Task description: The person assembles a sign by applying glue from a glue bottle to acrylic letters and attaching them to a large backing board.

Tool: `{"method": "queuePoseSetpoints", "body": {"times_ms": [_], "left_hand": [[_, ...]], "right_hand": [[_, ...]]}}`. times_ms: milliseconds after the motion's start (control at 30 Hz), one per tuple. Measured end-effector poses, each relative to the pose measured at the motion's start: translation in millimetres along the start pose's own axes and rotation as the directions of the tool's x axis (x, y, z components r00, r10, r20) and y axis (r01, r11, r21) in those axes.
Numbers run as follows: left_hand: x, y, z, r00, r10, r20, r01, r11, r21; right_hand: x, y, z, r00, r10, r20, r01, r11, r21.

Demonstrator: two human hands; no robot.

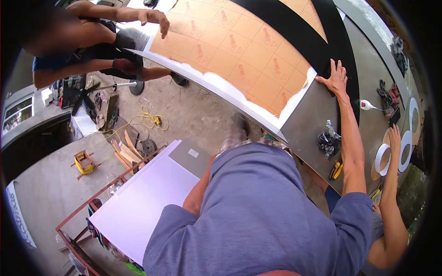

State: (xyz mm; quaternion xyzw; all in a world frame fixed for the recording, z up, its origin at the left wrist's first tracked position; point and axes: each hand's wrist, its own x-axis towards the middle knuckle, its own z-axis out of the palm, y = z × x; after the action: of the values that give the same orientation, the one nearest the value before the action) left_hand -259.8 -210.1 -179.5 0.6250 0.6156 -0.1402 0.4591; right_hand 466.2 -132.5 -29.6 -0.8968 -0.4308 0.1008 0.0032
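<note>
My right hand (336,79) lies with its fingers spread on a black band (318,64), beside the corner of a large sheet. Brown printed protective paper (239,53) covers most of this sheet, and a white border (293,102) shows along its torn edge. Below the hand is the grey tabletop (306,124). A crumpled piece of silver-and-black wrapping (329,141) and yellow-handled pliers (337,170) lie near my right forearm. My left forearm (199,187) hangs at my side, and the left hand is hidden behind my body.
A co-worker's hand (155,19) hovers over the sheet's far left. Another person's hand (394,138) reaches beside a dark phone (394,116) and white rings (405,149). A pale panel (147,202) rests on a rusty frame (115,180). Yellow cord (146,117) lies on the floor.
</note>
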Motion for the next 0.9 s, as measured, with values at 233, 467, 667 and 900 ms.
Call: {"method": "queuePoseSetpoints", "body": {"times_ms": [233, 467, 667, 900], "left_hand": [[-22.2, 41.8, 0.7, 0.992, -0.090, -0.094, 0.087, 0.996, -0.031], [-2.2, 162.5, -110.2, 0.891, -0.346, -0.294, 0.004, 0.652, -0.758], [7.2, 285.4, -193.9, 0.870, -0.102, -0.481, -0.423, 0.344, -0.838], [23.2, 325.6, -193.9, 0.923, -0.003, -0.386, -0.368, 0.294, -0.882]], "right_hand": [[2.2, 7.2, -1.1, 1.000, -0.031, 0.002, 0.031, 0.999, -0.035], [-40.4, -38.8, 18.9, 0.928, -0.159, -0.337, 0.267, 0.915, 0.303], [-101.4, -137.7, -7.6, 0.957, -0.274, 0.095, 0.073, 0.546, 0.835], [-114.6, -177.8, 18.5, 0.862, -0.445, 0.242, 0.025, 0.515, 0.857]]}}
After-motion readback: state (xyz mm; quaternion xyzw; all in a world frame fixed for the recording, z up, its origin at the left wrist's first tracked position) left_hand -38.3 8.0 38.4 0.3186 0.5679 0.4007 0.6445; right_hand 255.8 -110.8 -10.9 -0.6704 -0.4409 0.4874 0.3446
